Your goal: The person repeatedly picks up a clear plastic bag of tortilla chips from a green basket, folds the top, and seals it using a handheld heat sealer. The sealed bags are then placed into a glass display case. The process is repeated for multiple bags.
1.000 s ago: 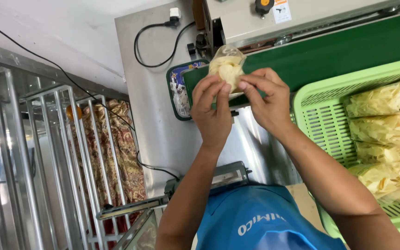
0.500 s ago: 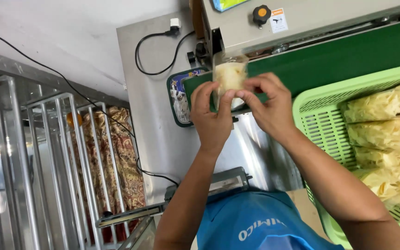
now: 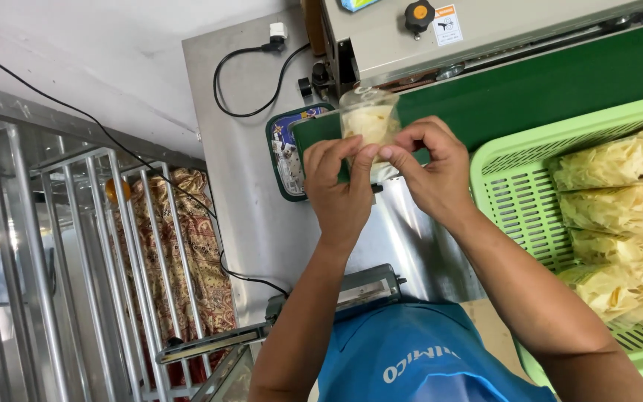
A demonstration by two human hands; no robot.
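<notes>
— What are the two hands doing?

— The left hand (image 3: 340, 190) and right hand (image 3: 432, 170) pinch a small clear bag of pale chips (image 3: 370, 120) between fingertips, its top toward the sealing machine (image 3: 485, 30) at twelve o'clock, over the green conveyor belt (image 3: 552, 89).

— And around them?

— At three o'clock, a light green plastic basket (image 3: 511, 193) holds more filled chip bags (image 3: 619, 216). At nine o'clock stands a metal rack (image 3: 53, 246). A black cable (image 3: 240, 82) curls on the steel tabletop (image 3: 254, 208) at eleven o'clock.

Both forearms reach forward and converge. The left hand (image 3: 340, 190) and right hand (image 3: 432, 170) sit side by side, backs up, fingers curled, each grip pinched shut, fingertips nearly touching.
</notes>
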